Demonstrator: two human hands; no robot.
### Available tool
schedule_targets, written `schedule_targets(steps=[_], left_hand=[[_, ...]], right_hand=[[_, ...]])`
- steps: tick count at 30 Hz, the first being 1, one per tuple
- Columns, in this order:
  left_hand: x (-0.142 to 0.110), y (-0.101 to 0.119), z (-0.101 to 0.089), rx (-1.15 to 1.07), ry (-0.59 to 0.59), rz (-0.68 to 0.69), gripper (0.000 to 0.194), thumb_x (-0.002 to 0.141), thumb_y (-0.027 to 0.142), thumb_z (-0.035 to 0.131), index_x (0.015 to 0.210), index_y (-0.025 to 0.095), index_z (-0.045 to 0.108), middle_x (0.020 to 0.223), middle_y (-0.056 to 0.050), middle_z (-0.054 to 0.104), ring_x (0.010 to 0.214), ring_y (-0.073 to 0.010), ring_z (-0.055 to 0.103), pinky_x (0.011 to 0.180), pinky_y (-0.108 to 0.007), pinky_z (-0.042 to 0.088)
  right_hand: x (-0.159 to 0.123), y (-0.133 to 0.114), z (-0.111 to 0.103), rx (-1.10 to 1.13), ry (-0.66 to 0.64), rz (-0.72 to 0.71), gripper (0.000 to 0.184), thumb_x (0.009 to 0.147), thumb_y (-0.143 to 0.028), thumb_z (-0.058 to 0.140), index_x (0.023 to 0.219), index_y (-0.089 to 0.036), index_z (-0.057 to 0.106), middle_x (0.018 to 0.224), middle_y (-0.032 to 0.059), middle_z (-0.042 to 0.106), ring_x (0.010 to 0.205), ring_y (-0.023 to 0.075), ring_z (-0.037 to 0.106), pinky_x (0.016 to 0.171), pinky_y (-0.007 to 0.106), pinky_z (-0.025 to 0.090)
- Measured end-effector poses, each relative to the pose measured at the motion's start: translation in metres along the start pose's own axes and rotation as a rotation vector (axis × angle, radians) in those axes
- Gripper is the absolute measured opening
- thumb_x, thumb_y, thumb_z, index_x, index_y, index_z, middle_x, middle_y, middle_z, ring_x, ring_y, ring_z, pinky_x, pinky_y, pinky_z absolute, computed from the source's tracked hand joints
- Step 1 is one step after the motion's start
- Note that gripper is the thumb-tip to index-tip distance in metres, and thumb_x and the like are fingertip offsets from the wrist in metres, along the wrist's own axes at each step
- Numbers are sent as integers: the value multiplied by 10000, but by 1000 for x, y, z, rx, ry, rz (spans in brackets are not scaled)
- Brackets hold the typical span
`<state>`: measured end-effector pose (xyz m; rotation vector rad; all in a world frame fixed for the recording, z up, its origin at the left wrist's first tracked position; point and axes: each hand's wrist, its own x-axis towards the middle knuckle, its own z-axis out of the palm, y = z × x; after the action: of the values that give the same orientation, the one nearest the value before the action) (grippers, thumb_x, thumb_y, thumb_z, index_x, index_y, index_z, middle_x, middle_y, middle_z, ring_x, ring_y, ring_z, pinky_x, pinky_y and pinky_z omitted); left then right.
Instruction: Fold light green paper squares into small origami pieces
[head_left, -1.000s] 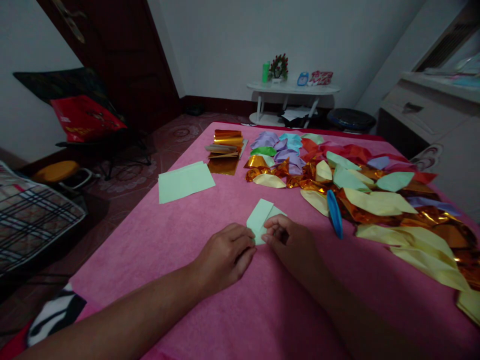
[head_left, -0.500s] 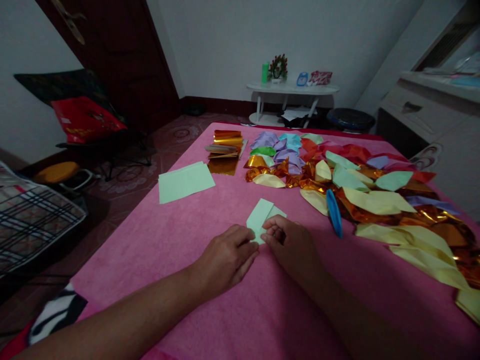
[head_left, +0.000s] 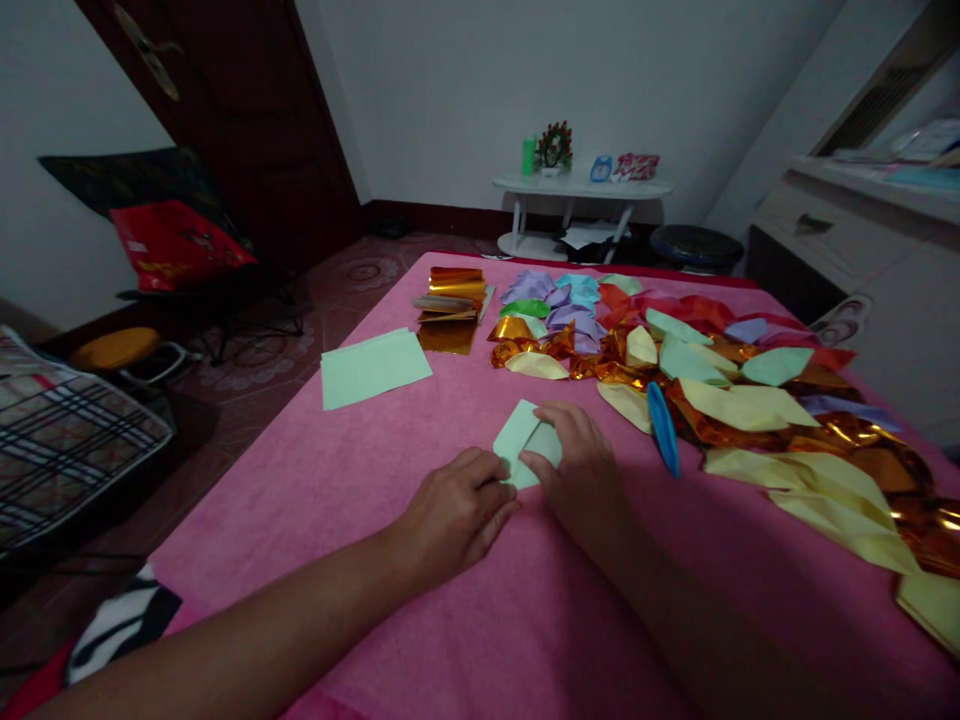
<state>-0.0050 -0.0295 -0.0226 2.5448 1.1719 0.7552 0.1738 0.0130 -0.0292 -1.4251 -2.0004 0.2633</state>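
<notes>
A pale green sheet of paper [head_left: 516,428], partly folded with slanted corners, lies between my hands on the pink cloth. My left hand [head_left: 459,508] pinches its lower left edge with thumb and fingertips. Over the right side of the sheet curls my right hand [head_left: 581,475], its fingers at the upper right edge and its thumb on the paper's face. Part of the right edge is hidden under those fingers. A stack of flat pale green sheets [head_left: 375,370] rests farther up on the left.
Gold foil sheets [head_left: 454,310] are piled behind the green stack. Many folded pieces in purple, red, yellow and gold, such as a yellow one [head_left: 750,403], cover the table's right side. A blue folded strip [head_left: 663,430] lies nearest my right hand. A white side table [head_left: 585,186] stands beyond.
My right hand has shifted slightly right and up, from pinching near the sheet's middle to grasping its right edge. The flap sticking out at the right now shows as a flatter shape. My left hand stays put.
</notes>
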Motion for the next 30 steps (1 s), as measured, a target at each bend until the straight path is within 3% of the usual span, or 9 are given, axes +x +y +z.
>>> schedule_targets(steps=[3, 6, 9, 12, 17, 21, 25, 27, 30], left_hand=[[-1, 0, 2, -10, 17, -6, 212, 895, 240, 501, 919, 143, 689, 931, -93, 614, 870, -192, 547, 751, -315, 486], [-1, 0, 2, -40, 43, -24, 200, 885, 246, 520, 919, 155, 695, 958, -91, 605, 886, -188, 545, 751, -309, 481], [1, -1, 0, -69, 74, -70, 191, 872, 266, 545, 875, 180, 716, 981, -87, 577, 888, -183, 535, 743, -309, 469], [6, -1, -1, -79, 114, -132, 167, 845, 288, 588, 825, 204, 731, 975, -79, 554, 886, -188, 522, 739, -319, 455], [14, -3, 0, -200, 128, -239, 92, 788, 243, 648, 748, 191, 714, 965, -69, 557, 886, -185, 537, 742, -309, 450], [24, -7, 1, -455, 202, -308, 176, 792, 255, 648, 648, 154, 651, 955, -74, 591, 871, -171, 571, 761, -292, 454], [39, -8, 3, -877, 360, -535, 251, 838, 359, 596, 693, 158, 561, 770, -53, 632, 757, -163, 617, 720, -291, 476], [48, -5, 5, -1106, 356, -656, 261, 834, 419, 591, 799, 163, 550, 707, -38, 638, 669, -160, 634, 650, -282, 490], [60, -1, 7, -1270, 317, -718, 323, 805, 448, 621, 862, 133, 575, 746, -62, 660, 608, -138, 636, 568, -233, 479]], right_hand=[[9, 6, 5, 67, 11, 69, 413, 840, -357, 555, 1205, -169, 510, 1155, 116, 608, 1056, 278, 551, 920, 428, 412], [20, 9, 6, 78, -22, 156, 464, 802, -410, 601, 1199, -176, 543, 1101, 105, 656, 1002, 275, 599, 867, 403, 444], [27, 13, 7, 77, -73, 248, 338, 754, -379, 645, 1055, -225, 639, 982, 62, 708, 875, 259, 649, 758, 362, 467], [25, 21, 9, 237, -29, 293, 201, 734, -379, 649, 853, -219, 670, 801, 29, 715, 707, 212, 647, 630, 296, 464], [20, 28, 10, 589, 72, 358, 225, 693, -400, 681, 707, -187, 610, 646, 8, 657, 554, 162, 582, 492, 241, 425], [19, 25, 3, 804, 171, 478, 268, 675, -410, 714, 747, -183, 589, 635, 5, 652, 502, 152, 564, 455, 243, 434], [20, 24, -2, 990, 328, 484, 277, 658, -378, 751, 778, -184, 594, 704, 19, 679, 573, 164, 611, 516, 261, 489], [21, 24, -3, 1025, 389, 473, 270, 649, -353, 764, 773, -185, 592, 720, 18, 678, 615, 164, 626, 560, 264, 506], [22, 20, -4, 1054, 400, 478, 271, 640, -339, 772, 761, -190, 581, 712, 12, 671, 635, 165, 631, 600, 274, 517]])
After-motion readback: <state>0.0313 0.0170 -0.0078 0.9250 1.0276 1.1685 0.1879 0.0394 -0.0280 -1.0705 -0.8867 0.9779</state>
